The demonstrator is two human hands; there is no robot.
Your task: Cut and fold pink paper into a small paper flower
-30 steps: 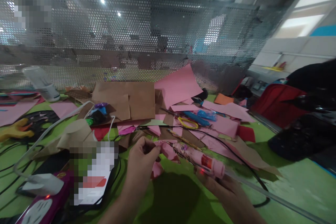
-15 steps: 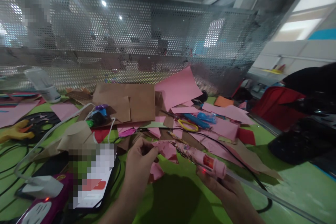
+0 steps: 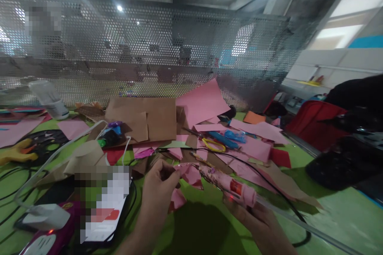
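My left hand (image 3: 160, 187) is closed, thumb and fingertips pinching a folded piece of pink paper (image 3: 193, 176). A second bit of pink paper (image 3: 178, 198) shows just below those fingers. In my right hand (image 3: 254, 217) is a pink hot glue gun (image 3: 224, 179), its nozzle pointing left and touching or almost touching the pinched paper. A small red light glows on the gun's side, and a long clear glue stick (image 3: 296, 219) sticks out of its back end. The handle and most of my right fingers are hidden.
A phone (image 3: 104, 211) and a purple power strip with a white plug (image 3: 48, 215) lie at the left. Brown cardboard (image 3: 140, 117), pink paper sheets (image 3: 203, 101), yellow-handled scissors (image 3: 214, 144) and black cables cover the green table behind my hands. A perforated metal screen (image 3: 155, 48) stands beyond.
Both hands hold nearly the same place and grip. The glue gun has shifted very slightly left, and the camera view has tilted a little.
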